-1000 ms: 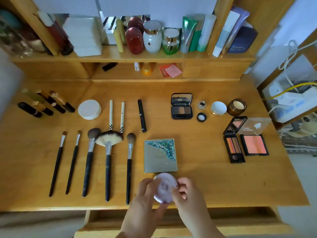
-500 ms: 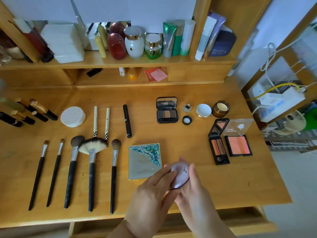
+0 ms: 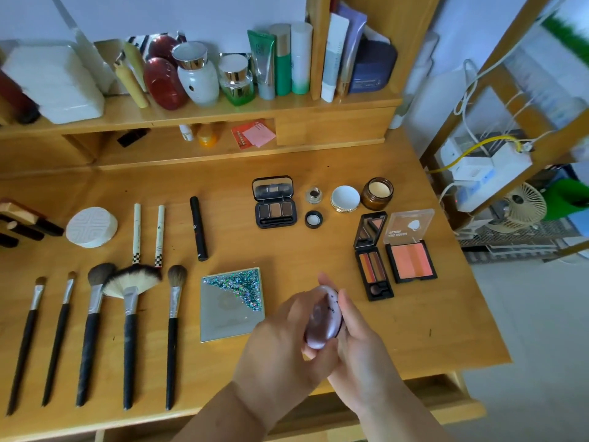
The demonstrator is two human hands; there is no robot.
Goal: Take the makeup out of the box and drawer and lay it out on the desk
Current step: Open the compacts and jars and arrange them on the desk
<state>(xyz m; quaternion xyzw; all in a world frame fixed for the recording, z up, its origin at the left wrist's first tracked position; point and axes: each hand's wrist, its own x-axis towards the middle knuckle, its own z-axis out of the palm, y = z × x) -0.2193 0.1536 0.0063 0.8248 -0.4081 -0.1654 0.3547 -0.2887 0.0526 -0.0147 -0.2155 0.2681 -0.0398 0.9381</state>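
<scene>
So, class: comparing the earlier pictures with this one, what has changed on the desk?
The round lilac compact, flat-faced before, has been tipped on edge and carried rightward, past the glittery square palette. Left hand and right hand keep gripping it. The black-handled brushes lie as before.

Upper shelf: carrying a white pad stack, 2 red oval bottles, a white jar with metallic cap, a green glass jar, and 3 upright tubes.
Lower shelf niche: holding an orange bottle and a red card.
Right rack: bearing white boxes with a yellow cable running across.
Floor, right: a small fan sitting beside a green object.
</scene>
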